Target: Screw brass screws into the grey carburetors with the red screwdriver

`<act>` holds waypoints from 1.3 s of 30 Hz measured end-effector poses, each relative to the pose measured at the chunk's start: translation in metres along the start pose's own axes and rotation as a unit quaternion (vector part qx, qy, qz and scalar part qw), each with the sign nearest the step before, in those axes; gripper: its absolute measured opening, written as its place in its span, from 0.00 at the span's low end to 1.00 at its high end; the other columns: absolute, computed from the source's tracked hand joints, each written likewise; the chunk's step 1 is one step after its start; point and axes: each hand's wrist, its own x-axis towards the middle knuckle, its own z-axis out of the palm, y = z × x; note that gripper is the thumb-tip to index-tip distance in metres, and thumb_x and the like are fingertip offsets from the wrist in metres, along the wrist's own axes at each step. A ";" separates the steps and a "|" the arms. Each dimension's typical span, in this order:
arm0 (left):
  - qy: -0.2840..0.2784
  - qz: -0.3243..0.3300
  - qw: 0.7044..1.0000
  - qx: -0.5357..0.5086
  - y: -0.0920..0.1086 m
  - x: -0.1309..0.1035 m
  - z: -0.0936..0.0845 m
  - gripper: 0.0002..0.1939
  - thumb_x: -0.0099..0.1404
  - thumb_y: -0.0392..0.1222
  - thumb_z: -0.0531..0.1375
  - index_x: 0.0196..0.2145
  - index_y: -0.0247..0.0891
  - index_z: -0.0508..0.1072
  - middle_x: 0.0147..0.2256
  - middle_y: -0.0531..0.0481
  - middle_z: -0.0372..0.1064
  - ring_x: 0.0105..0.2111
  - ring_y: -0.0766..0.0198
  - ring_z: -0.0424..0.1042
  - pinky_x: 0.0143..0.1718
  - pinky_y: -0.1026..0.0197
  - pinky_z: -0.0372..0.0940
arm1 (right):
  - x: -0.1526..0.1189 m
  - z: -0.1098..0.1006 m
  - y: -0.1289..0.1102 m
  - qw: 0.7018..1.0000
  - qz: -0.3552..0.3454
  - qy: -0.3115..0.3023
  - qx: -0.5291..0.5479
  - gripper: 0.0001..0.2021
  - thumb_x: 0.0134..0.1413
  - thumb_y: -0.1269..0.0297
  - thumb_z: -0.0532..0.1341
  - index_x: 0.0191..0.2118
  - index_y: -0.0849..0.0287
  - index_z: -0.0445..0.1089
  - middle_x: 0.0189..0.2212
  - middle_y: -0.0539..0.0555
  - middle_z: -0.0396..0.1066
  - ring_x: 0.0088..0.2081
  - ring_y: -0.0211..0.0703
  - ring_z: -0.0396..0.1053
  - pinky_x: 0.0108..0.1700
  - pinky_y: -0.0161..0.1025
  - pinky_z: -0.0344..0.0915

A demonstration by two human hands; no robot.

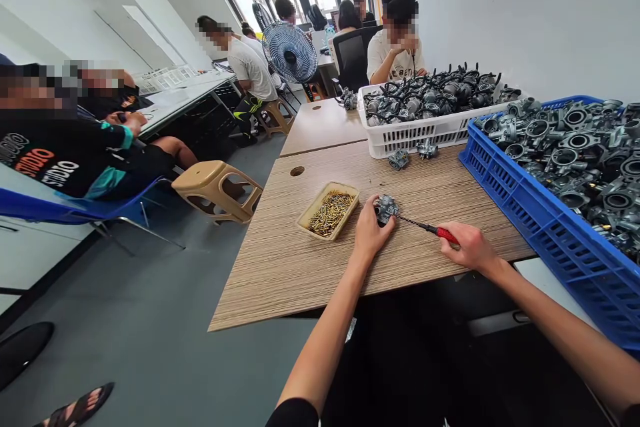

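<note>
One metal part [387,207] lies between curled hands [370,232] [469,245]: left grips it, right a screwdriver [445,234].

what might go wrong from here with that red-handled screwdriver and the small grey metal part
The red-handled screwdriver in the right hand might slip off the small grey metal part and jab the left hand gripping it.

The left hand is beside the shallow cream plastic tray, so a bump might scatter its brass-coloured metal pieces.

Grey metal castings heaped in the blue plastic crate might tumble out if knocked.
</note>
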 end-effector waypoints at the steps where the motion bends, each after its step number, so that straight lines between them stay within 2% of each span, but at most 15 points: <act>1: 0.000 0.001 1.000 -0.002 0.000 0.000 0.000 0.33 0.65 0.42 0.66 0.64 0.41 0.60 0.55 0.39 0.73 0.55 0.49 0.75 0.59 0.47 0.70 | 0.000 0.000 0.000 1.000 -0.001 0.000 -0.002 0.11 0.65 0.70 0.59 0.50 0.57 0.73 0.36 0.54 0.80 0.36 0.47 0.80 0.40 0.43 0.77; 19: 0.002 -0.001 1.000 -0.010 0.002 0.001 -0.001 0.32 0.65 0.41 0.66 0.64 0.41 0.61 0.55 0.39 0.73 0.55 0.50 0.75 0.60 0.47 0.70 | 0.002 -0.002 -0.002 1.000 -0.009 0.007 -0.005 0.12 0.65 0.71 0.59 0.51 0.56 0.72 0.36 0.54 0.79 0.35 0.46 0.79 0.40 0.42 0.76; 39: -0.005 -0.008 1.000 -0.016 0.002 0.000 -0.003 0.32 0.65 0.42 0.67 0.64 0.42 0.61 0.53 0.41 0.74 0.53 0.51 0.75 0.59 0.48 0.70 | -0.004 0.003 0.005 0.999 0.037 -0.036 -0.001 0.10 0.64 0.68 0.60 0.49 0.56 0.74 0.38 0.56 0.81 0.38 0.49 0.81 0.42 0.44 0.78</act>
